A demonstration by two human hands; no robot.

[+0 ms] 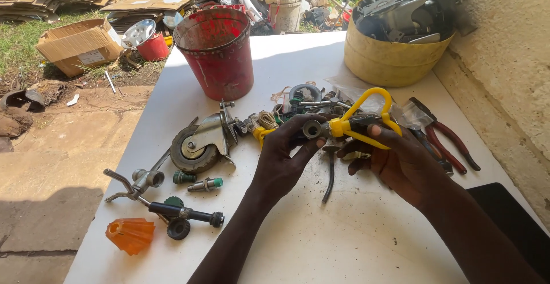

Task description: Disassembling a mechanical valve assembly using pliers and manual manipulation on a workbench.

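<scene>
Both forearms come in from the bottom edge over the white table (pixel 344 238). Right hand (pixel 395 158) is clenched round the body of a yellow spray nozzle (pixel 355 125), held just above the tabletop near the parts pile (pixel 303 103). Left hand (pixel 283 152) pinches its metal threaded end (pixel 312 128) (looks like a coupling, hard to tell). Step in hand, I'd say: working that fitting. Next move calls for a steady right-hand hold while the left fingers turn. Red pliers (pixel 447 138) lie just beside, untouched.

On the table (pixel 355 244), bucket (pixel 216 52) sits back left, tub (pixel 389 60) back right, caster wheel (pixel 200 141) left of the hands, pliers (pixel 450 141) right.
</scene>
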